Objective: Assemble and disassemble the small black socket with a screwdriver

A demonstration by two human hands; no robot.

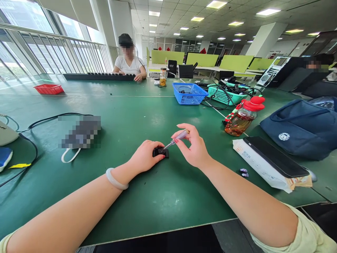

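My left hand (147,155) grips a small black part (160,152) between thumb and fingers, low on the green tabletop. What kind of part it is, I cannot make out. In my right hand (193,147) is a screwdriver (180,135) with a clear purplish handle, pinched between thumb and fingers. Its metal shaft slants down to the left, and the tip meets the black part or comes very close to it. A pale bangle (116,180) circles my left wrist.
Right of my hands lie a tissue pack (259,165) with a black phone (275,156) on it, a red-lidded bottle (242,117) and a blue bag (302,128). Farther back stand blue (191,98) and green baskets (223,95). A blurred device with cables (81,133) is left. Another person (129,63) sits opposite.
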